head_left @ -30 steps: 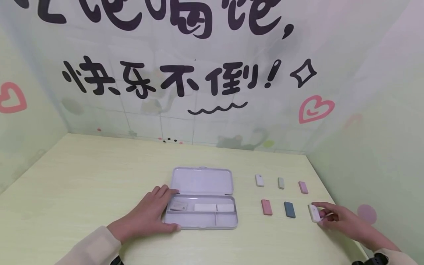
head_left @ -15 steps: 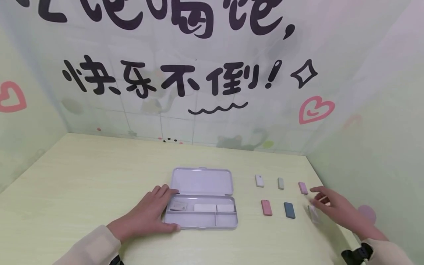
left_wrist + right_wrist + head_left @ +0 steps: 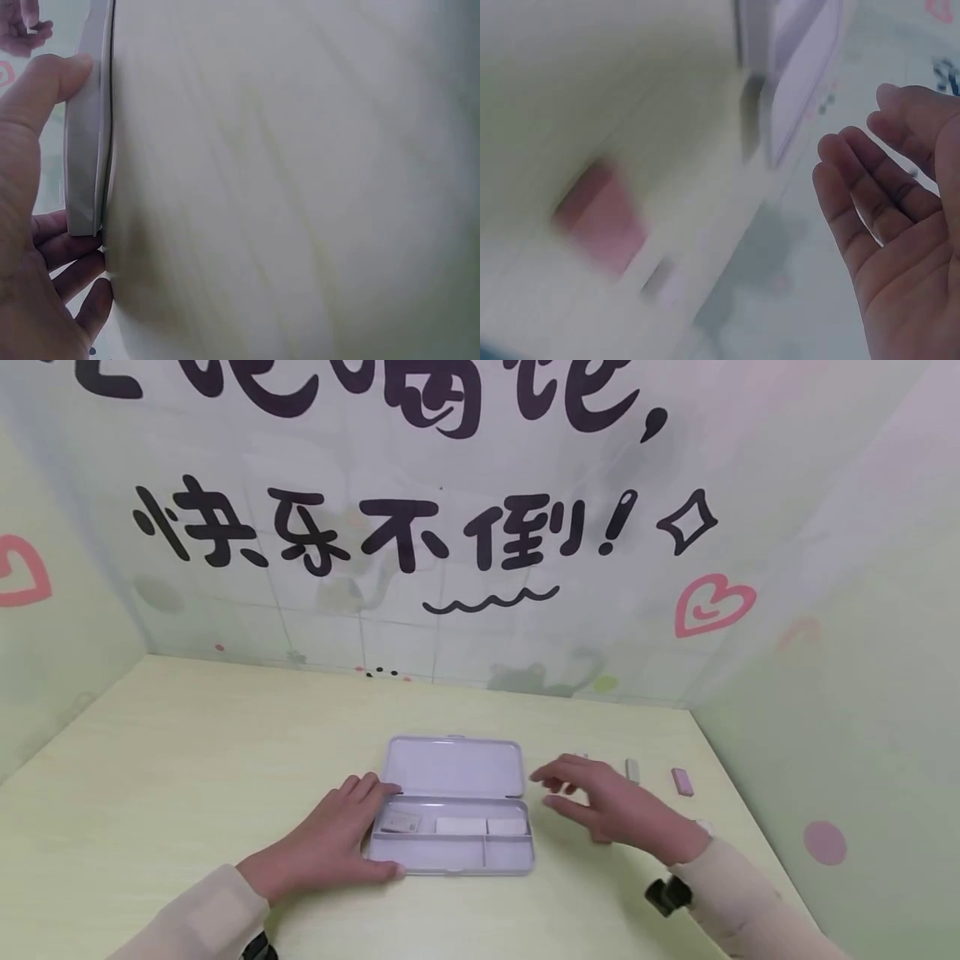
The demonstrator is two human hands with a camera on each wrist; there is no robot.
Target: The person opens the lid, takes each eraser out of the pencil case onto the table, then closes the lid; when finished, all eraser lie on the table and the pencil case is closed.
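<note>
An open lilac pencil case (image 3: 450,872) lies on the table, lid folded back, with several white eraser-like blocks (image 3: 461,826) in its rear compartments. My left hand (image 3: 326,839) holds the case's left end, thumb at the front edge and fingers behind; the left wrist view shows the thumb on the case's side (image 3: 84,150). Just right of the case, my right hand (image 3: 615,806) is over the table, fingers loosely bent and nothing in them. It largely covers the red block, seen blurred in the right wrist view as a red eraser-like block (image 3: 604,221).
A grey-green block (image 3: 632,770) and a pink block (image 3: 682,782) lie at the right of the table (image 3: 225,735). White blocks show only partly past my right hand and wrist. Printed walls rise behind and on both sides.
My right hand has let go of the white block at the far right and moved left, close to the pencil case. My left hand stays on the case.
</note>
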